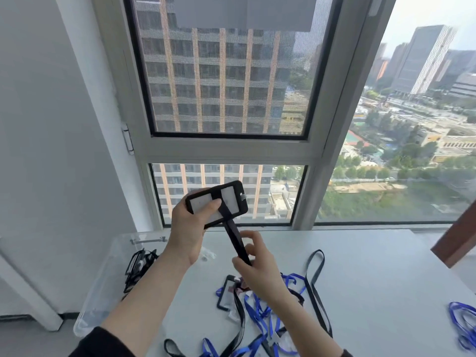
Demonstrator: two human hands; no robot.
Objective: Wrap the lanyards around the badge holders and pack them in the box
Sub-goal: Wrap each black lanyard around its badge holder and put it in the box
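Up before the window: I see the L hand (189,225) raised w/ a black badge holder (232,199); holder faces the cam, long side roughly level, right end tipped up a bit
L hand grip: fingers curled round the holder's left end from behind; thumb (210,205) pressed on the clear face, just beside the strap
Black lanyard (235,239): crosses the holder's face once; then runs taut down & right to the R hand (260,269)
R hand grip: thumb & fingertips pinching the strap; hand sits below the holder, over the pile
Box (99,300): clear plastic, on the table's left side, left of the L forearm; wrapped black holders (139,264) lie inside toward its far end
Pile (257,318): blue & black lanyards tangled w/ a few holders on the table (373,266), partly under the R forearm; one black-framed holder (226,292) at the pile's left
Loose black strap (316,279): long loop lying on the table, right of the pile; can't tell if it joins the held one
Far right: more blue lanyards (463,323) at frame edge, well apart from the pile
Beyond the glass: tower blocks, trees
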